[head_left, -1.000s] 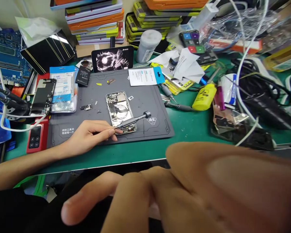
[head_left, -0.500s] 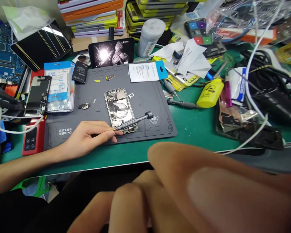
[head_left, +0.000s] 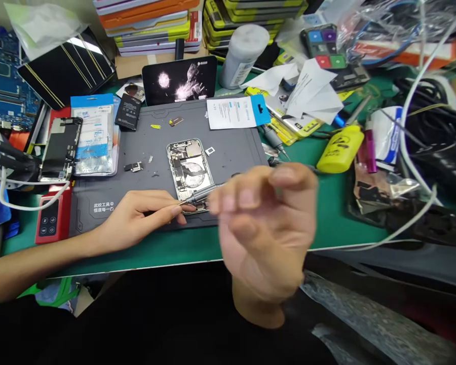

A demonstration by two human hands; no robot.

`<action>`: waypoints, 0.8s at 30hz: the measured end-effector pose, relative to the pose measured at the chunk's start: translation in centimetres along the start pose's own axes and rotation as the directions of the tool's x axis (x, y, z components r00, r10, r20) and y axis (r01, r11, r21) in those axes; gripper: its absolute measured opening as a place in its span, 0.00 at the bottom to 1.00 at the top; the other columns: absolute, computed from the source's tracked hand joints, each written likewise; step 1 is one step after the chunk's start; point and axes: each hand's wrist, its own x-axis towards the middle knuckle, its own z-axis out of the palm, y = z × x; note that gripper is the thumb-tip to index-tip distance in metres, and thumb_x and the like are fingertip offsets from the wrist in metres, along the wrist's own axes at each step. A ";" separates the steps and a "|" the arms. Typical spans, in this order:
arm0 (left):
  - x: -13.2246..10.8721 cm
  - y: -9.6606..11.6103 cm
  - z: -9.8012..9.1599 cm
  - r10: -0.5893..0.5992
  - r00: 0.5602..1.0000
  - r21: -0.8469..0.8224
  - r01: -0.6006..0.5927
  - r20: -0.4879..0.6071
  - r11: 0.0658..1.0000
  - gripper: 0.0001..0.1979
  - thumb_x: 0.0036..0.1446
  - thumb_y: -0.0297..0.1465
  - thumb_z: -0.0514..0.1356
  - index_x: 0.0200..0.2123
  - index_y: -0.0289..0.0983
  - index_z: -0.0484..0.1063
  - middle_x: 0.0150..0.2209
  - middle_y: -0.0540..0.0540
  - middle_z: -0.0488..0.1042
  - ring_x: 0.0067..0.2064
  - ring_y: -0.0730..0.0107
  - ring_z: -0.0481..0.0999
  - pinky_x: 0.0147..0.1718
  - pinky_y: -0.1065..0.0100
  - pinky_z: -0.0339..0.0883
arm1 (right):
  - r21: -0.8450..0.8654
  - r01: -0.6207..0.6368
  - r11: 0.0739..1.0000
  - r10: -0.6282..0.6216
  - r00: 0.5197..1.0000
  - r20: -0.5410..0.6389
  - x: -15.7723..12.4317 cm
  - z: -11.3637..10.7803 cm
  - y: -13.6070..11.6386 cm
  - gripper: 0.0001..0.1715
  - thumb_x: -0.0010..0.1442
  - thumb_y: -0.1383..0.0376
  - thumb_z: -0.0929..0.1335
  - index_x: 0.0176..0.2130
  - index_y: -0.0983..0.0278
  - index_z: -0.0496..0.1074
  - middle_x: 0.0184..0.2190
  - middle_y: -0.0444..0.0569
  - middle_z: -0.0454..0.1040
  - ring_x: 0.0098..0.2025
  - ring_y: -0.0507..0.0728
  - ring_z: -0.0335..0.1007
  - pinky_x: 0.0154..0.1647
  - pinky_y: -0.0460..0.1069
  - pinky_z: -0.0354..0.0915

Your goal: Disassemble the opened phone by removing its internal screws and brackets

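Observation:
My left hand (head_left: 146, 215) rests at the mat's front edge, its thumb and fingers pinching the thin shaft end of a grey precision screwdriver (head_left: 199, 194). The screwdriver lies slantwise over the lower end of an opened phone (head_left: 193, 158), whose inner parts and coil are bare. Raised above the front edge of the table, my right hand (head_left: 268, 238) turns its palm towards me. Its fingers are loosely curled, the thumb stands apart, and nothing shows in it. It hides the screwdriver's handle end and is slightly blurred.
Under the phone lies a grey work mat (head_left: 235, 149). Small parts and a SIM tray (head_left: 210, 150) lie around the phone. A propped phone (head_left: 180, 81) plays a video behind it. To the right are a yellow bottle (head_left: 340, 149) and cables; at left, a removed screen (head_left: 61, 147) and battery (head_left: 128, 112).
My right hand has moved from close before the camera down and forward towards the screwdriver. My left hand keeps its hold. The view has shifted slightly.

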 end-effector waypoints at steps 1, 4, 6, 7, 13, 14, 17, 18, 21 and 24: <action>0.0 0.0 0.0 0.018 1.000 0.000 -0.018 0.010 1.000 0.15 0.75 0.36 0.62 0.39 0.39 0.88 0.39 0.46 0.86 0.39 0.70 0.82 0.39 0.71 0.75 | -0.021 0.079 0.997 -0.081 0.992 -0.102 0.2 0.2 0.6 0.13 0.63 0.63 0.77 0.46 0.48 0.78 0.32 0.40 0.67 0.30 0.53 0.67 0.32 0.50 0.72; -0.2 -0.3 0.0 0.032 0.999 -0.003 -0.032 -0.017 0.999 0.15 0.76 0.34 0.60 0.43 0.38 0.88 0.40 0.45 0.86 0.39 0.71 0.82 0.40 0.72 0.74 | -0.165 0.124 0.978 -0.174 0.925 -0.338 0.3 0.2 2.1 0.08 0.68 0.65 0.74 0.45 0.50 0.82 0.38 0.43 0.74 0.37 0.55 0.72 0.37 0.52 0.72; -0.3 -0.5 0.1 0.038 0.999 -0.006 -0.038 -0.031 0.999 0.15 0.76 0.35 0.60 0.44 0.38 0.88 0.40 0.44 0.86 0.40 0.70 0.82 0.42 0.71 0.74 | -0.153 0.000 0.988 -0.046 0.953 -0.300 -0.1 0.0 2.7 0.16 0.72 0.61 0.70 0.57 0.49 0.79 0.55 0.46 0.77 0.45 0.57 0.76 0.39 0.54 0.74; -0.3 -0.6 0.1 0.045 0.999 -0.003 -0.045 -0.026 0.999 0.15 0.76 0.35 0.60 0.44 0.38 0.88 0.40 0.44 0.86 0.41 0.69 0.83 0.42 0.71 0.75 | -0.129 -0.060 0.990 0.029 0.973 -0.230 -0.4 -0.2 2.8 0.21 0.73 0.59 0.69 0.63 0.48 0.75 0.61 0.47 0.75 0.46 0.57 0.77 0.39 0.53 0.75; -0.5 -0.7 0.2 0.096 0.994 0.014 -0.096 0.046 0.995 0.14 0.76 0.34 0.60 0.43 0.38 0.86 0.42 0.44 0.86 0.44 0.68 0.84 0.47 0.70 0.75 | -0.028 -0.318 0.948 0.319 0.945 0.068 -1.7 -0.3 1.9 0.28 0.72 0.60 0.72 0.67 0.48 0.66 0.48 0.47 0.84 0.33 0.55 0.81 0.32 0.52 0.79; -0.4 -0.7 0.2 0.087 0.995 0.014 -0.088 0.040 0.996 0.14 0.76 0.34 0.60 0.42 0.38 0.86 0.41 0.45 0.86 0.43 0.68 0.84 0.47 0.71 0.75 | -0.004 -0.347 0.938 0.347 0.936 0.060 -1.8 -0.2 1.8 0.26 0.72 0.60 0.72 0.66 0.48 0.68 0.45 0.46 0.84 0.32 0.55 0.81 0.31 0.52 0.80; -0.4 -0.8 0.3 0.052 0.999 0.020 -0.052 0.015 0.998 0.14 0.75 0.35 0.61 0.41 0.37 0.86 0.39 0.46 0.85 0.41 0.69 0.84 0.44 0.71 0.74 | 0.052 -0.407 0.912 0.405 0.913 0.055 -1.8 -0.3 1.7 0.24 0.71 0.61 0.73 0.62 0.49 0.69 0.41 0.44 0.84 0.31 0.56 0.82 0.30 0.52 0.81; -0.4 -0.9 0.3 0.038 0.999 0.026 -0.039 0.010 0.999 0.14 0.75 0.35 0.61 0.40 0.37 0.86 0.39 0.46 0.85 0.41 0.69 0.84 0.44 0.71 0.74 | 0.068 -0.416 0.907 0.412 0.909 0.061 -1.8 -0.3 1.7 0.23 0.71 0.61 0.73 0.62 0.49 0.69 0.41 0.45 0.84 0.33 0.56 0.83 0.31 0.52 0.82; -0.3 -0.9 0.4 0.020 1.000 0.047 -0.020 0.000 0.999 0.14 0.76 0.35 0.60 0.41 0.38 0.86 0.40 0.46 0.85 0.41 0.69 0.84 0.44 0.71 0.74 | 0.105 -0.411 0.906 0.402 0.911 0.091 -1.7 -0.4 1.7 0.24 0.72 0.62 0.72 0.63 0.50 0.67 0.44 0.45 0.85 0.34 0.55 0.84 0.35 0.52 0.84; -0.2 -0.9 0.4 0.029 0.999 0.061 -0.027 -0.018 0.998 0.14 0.75 0.34 0.61 0.41 0.37 0.86 0.40 0.46 0.85 0.41 0.69 0.84 0.43 0.72 0.74 | 0.131 -0.409 0.903 0.396 0.911 0.116 -1.7 -0.5 1.7 0.24 0.72 0.64 0.72 0.63 0.51 0.67 0.46 0.44 0.86 0.33 0.52 0.84 0.38 0.51 0.84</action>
